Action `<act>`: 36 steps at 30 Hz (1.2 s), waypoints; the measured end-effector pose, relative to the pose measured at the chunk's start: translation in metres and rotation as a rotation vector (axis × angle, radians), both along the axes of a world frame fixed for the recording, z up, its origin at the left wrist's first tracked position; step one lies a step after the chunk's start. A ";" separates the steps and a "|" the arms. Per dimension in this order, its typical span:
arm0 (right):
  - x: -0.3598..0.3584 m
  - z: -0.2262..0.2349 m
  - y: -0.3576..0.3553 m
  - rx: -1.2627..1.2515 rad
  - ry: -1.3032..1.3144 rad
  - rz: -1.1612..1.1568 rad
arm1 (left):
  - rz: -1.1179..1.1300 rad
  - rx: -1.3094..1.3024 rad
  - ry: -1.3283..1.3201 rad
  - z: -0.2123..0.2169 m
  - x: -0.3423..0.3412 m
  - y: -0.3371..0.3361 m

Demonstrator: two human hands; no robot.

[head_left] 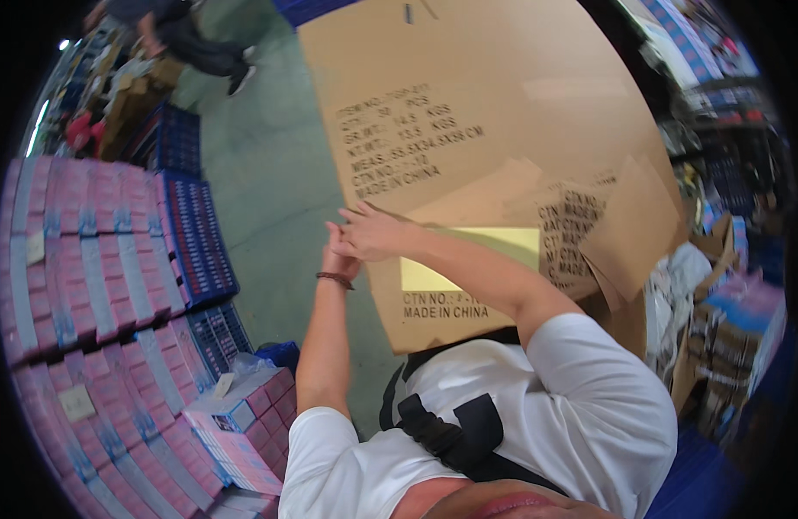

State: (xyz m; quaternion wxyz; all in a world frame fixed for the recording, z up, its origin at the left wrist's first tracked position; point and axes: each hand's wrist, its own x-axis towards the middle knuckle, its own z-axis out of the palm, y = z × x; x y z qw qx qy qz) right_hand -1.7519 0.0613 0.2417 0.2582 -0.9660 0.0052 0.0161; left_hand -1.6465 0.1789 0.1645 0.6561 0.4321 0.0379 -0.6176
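Note:
My two hands meet at the left edge of a large flat sheet of cardboard [546, 95] with dark print. My right hand [375, 235] reaches across from the right and lies over my left hand [340, 262], its fingers partly spread and nothing visible in them. One finger of my left hand points up; the others are hidden under the right hand. A dark bracelet [334, 279] circles my left wrist. Beneath my right forearm a bright yellow rectangular sheet [503, 251] lies on the cardboard, partly covered by the arm.
Torn cardboard flaps [633, 225] lie at the sheet's right side. Pink boxes [79, 277] stand stacked at left, beside blue plastic crates [196, 233]. A person [187, 39] walks at the far left on the green floor [260, 164]. Crumpled white plastic [676, 285] lies at right.

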 end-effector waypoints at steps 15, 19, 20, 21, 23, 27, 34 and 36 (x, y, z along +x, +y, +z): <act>-0.344 0.037 0.003 -0.158 -0.153 -1.211 | -0.971 0.004 -1.972 0.100 -0.153 -0.101; -0.370 0.029 0.044 -0.042 -0.116 -1.340 | -1.163 0.134 -2.036 0.116 -0.181 -0.106; -0.375 0.028 0.048 -0.016 -0.122 -1.364 | -1.168 0.145 -2.058 0.116 -0.185 -0.104; -0.380 0.028 0.049 0.029 -0.099 -1.372 | -1.156 0.116 -2.059 0.115 -0.186 -0.102; -0.388 0.030 0.048 0.052 -0.113 -1.392 | -1.132 0.068 -2.053 0.109 -0.185 -0.095; -0.408 0.035 0.035 0.052 -0.198 -1.365 | -1.158 -0.021 -2.056 0.098 -0.178 -0.089; -0.511 0.006 -0.002 -0.124 -0.174 -1.717 | -1.165 0.254 -2.027 0.105 -0.201 -0.118; -0.545 -0.008 -0.017 -0.174 -0.183 -1.832 | -1.199 0.357 -2.024 0.105 -0.210 -0.131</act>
